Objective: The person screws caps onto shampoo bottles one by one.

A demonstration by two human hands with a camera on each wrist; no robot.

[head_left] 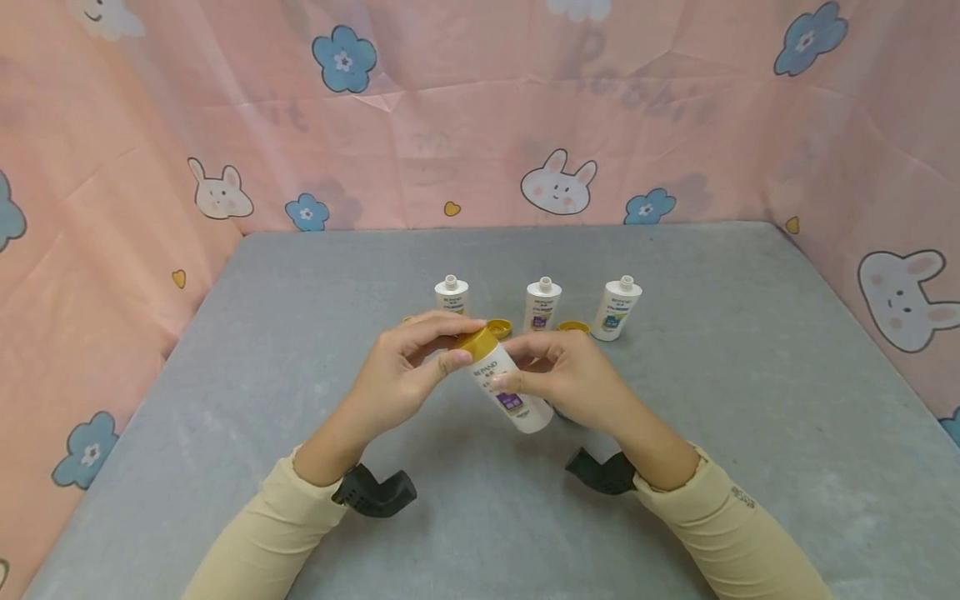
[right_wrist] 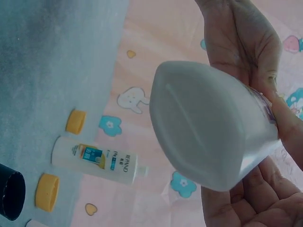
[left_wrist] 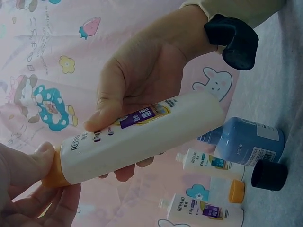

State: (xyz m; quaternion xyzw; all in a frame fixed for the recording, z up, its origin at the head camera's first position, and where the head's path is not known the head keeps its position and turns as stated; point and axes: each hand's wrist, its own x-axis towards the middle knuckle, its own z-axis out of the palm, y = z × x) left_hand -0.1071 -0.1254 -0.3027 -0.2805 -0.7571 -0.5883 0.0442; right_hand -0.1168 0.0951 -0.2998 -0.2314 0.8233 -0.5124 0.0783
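Note:
Between both hands, in mid-air over the grey table, a white shampoo bottle (head_left: 517,408) with a gold cap (head_left: 477,343) is tilted, cap toward the upper left. The left hand (head_left: 401,375) pinches the cap between thumb and fingers. Around the bottle's body the right hand (head_left: 581,379) grips, thumb on the labelled front and fingers behind. In the left wrist view the cap sits flush on the bottle (left_wrist: 137,137). The right wrist view shows the bottle's base (right_wrist: 194,127) close up.
Behind the hands stand three capless white bottles, left (head_left: 452,293), middle (head_left: 543,302) and right (head_left: 618,308). Gold caps (head_left: 498,328) lie near them. A blue bottle (left_wrist: 246,144) and a black cap (left_wrist: 269,175) appear in the left wrist view. A pink curtain (head_left: 420,150) encloses the table.

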